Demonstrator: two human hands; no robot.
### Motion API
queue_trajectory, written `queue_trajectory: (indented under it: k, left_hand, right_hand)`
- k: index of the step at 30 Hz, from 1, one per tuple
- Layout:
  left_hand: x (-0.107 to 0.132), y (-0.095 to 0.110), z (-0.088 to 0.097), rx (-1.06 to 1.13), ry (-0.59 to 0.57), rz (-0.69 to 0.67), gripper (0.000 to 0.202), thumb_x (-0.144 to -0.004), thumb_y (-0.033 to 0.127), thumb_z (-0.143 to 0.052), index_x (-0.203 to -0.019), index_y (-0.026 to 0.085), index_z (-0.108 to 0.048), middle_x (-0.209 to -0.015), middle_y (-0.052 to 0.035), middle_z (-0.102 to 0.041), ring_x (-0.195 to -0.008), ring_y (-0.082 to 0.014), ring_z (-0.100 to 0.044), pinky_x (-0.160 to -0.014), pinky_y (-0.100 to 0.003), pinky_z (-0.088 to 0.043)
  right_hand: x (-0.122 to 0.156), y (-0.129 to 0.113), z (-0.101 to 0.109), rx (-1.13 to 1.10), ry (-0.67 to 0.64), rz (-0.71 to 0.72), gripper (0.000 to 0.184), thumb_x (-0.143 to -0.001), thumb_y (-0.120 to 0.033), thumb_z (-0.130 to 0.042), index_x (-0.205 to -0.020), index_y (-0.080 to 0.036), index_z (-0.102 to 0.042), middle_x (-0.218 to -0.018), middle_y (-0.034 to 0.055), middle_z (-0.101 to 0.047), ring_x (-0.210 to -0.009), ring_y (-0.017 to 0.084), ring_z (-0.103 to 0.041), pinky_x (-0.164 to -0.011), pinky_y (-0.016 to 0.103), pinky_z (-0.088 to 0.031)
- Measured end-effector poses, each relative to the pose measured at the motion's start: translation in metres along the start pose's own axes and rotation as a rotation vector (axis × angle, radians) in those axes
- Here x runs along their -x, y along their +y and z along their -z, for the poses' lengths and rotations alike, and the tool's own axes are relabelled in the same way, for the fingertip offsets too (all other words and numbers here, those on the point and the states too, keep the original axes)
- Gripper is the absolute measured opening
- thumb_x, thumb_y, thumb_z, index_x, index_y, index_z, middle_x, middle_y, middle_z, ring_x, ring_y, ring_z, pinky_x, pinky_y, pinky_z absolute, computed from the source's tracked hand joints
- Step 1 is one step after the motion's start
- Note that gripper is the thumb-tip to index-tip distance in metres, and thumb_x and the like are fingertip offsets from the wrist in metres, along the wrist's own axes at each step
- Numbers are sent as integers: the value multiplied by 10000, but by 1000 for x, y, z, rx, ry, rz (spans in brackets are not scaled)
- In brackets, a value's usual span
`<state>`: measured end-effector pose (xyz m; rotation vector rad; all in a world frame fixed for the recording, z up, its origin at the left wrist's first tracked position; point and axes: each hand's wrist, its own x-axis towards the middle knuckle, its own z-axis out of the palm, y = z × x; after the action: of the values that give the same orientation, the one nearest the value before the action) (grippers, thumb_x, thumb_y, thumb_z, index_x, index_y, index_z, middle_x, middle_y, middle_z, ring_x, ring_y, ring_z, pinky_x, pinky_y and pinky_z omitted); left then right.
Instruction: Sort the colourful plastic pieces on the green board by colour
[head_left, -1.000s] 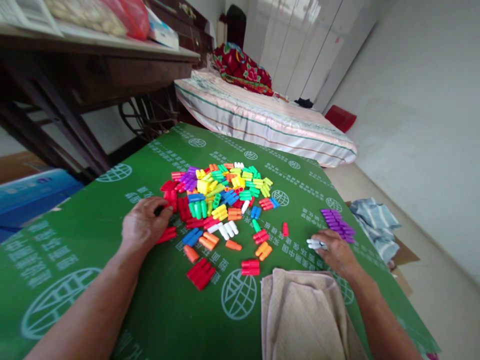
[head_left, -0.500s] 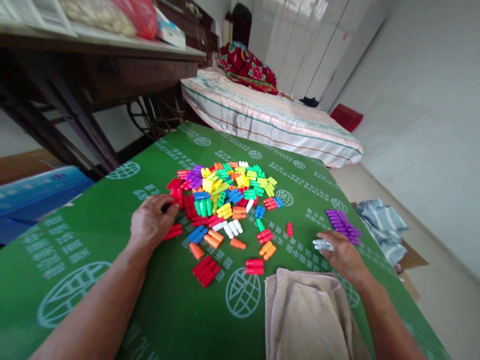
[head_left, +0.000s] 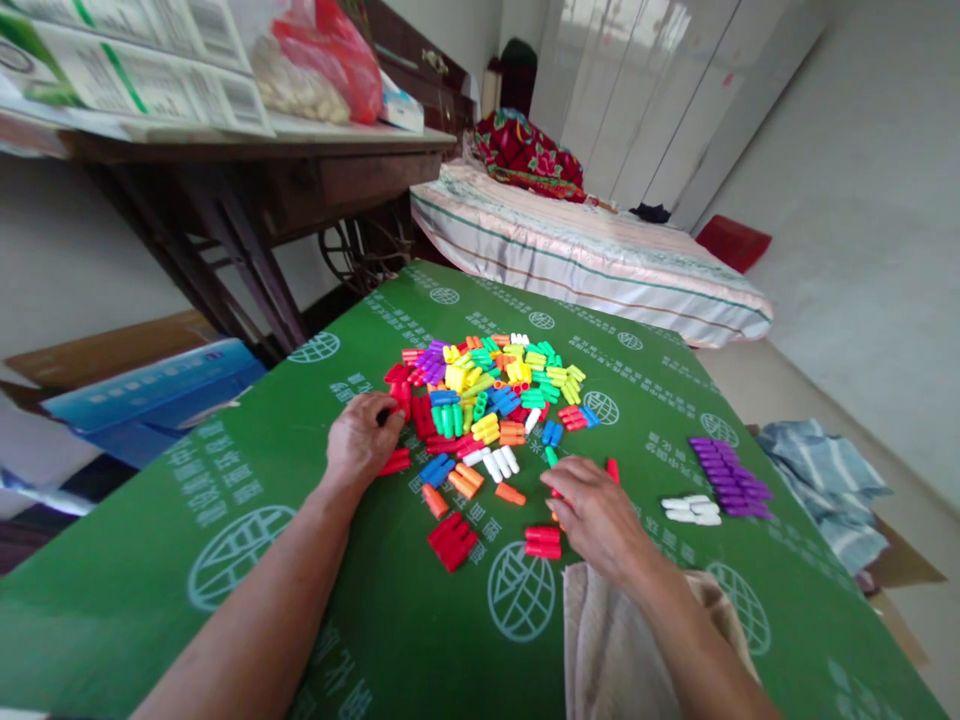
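Observation:
A heap of small plastic peg-like building pieces (head_left: 487, 385) in many colours lies mid-table. At its left edge my left hand (head_left: 365, 435) is curled, thumb and fingertips closed on a red plastic piece (head_left: 401, 398). My right hand (head_left: 596, 505) hovers low over loose pieces right of the heap, fingers apart; it partly hides red and orange ones beneath. Just past its fingertips shows a green piece (head_left: 552, 456). Near the right side, white pieces (head_left: 691, 510) lie in a group beside a row of purple pieces (head_left: 729, 478).
A folded beige cloth (head_left: 607, 640) lies at the near edge of the green table (head_left: 420, 650), under my right forearm. Left stands a wooden sewing-machine table (head_left: 360, 160) with boxes and bags. A bed (head_left: 600, 245) is behind; a striped cloth (head_left: 817, 480) lies beyond the right edge.
My right hand has let go of the white pieces beside the purple ones and moved left to the loose pieces. My left hand stays at the heap's left edge. The view has shifted.

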<state>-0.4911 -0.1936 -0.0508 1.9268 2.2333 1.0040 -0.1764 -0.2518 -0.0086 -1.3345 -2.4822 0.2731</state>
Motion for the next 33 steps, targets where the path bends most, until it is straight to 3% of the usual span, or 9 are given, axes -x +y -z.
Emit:
queue_trajectory:
  k: [5,11,19,26,33]
  left_hand:
    - [0,-1,0,3,7,6,307,-768,348,-441,-872,151,-653,-1011,-95,-661,-970,-214,-595,-882,-304,-462]
    - [-2,-1,2,-17,-7,27,315,-776,363,-440,-892,163,-653,-1044,-95,-655,-974,-229,-594,-867,-334,-471]
    - [-5,4,5,-39,-50,66,368,-785,374,-427,-952,140,-657,-1088,-110,-643,-1021,-239,-580,-891,-357,-465]
    - [-6,2,5,-56,-19,39,310,-795,369,-452,-910,169,-659,-1067,-92,-656,-992,-239,-592,-864,-369,-482]
    - [-6,2,3,-34,-14,21,314,-787,373,-444,-896,169,-656,-1048,-92,-659,-988,-249,-595,-855,-370,-485]
  right_hand:
    - [-39,-28,-9,102,-95,129,343,-798,-25,-454,-1048,-214,-592,-1009,40,-606,-991,172,-515,-873,285,-409]
    - [-58,-36,-13,234,-204,133,285,-791,-48,-451,-994,-199,-584,-945,47,-588,-970,193,-514,-809,285,-422]
    - [-60,-32,-13,244,-206,83,181,-798,-126,-508,-939,-201,-594,-959,46,-575,-963,188,-511,-798,276,-440]
    - [-60,-31,-13,192,-216,33,166,-806,-133,-478,-891,-192,-608,-925,52,-574,-903,182,-537,-763,277,-441]
    - [-31,-18,-2,27,-90,-75,174,-755,-179,-547,-903,-233,-622,-897,7,-578,-840,146,-557,-725,236,-424]
